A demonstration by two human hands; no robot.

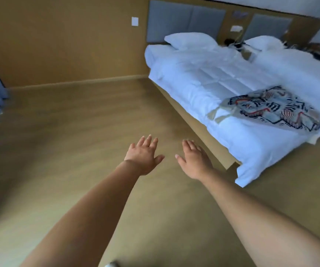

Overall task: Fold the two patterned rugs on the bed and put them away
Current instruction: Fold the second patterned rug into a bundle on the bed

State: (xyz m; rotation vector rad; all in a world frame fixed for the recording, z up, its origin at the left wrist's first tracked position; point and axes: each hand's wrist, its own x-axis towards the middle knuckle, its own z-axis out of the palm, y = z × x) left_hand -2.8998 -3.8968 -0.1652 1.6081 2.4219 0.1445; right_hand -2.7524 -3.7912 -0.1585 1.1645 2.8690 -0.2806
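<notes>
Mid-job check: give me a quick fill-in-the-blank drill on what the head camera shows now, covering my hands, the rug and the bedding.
1. The left hand and the right hand are both ____, fingers straight, holding nothing.
2. The patterned rug lies on the ____, not on the floor.
3. The duvet under that rug is ____ in colour.

Missing words: open; bed; white.
</notes>
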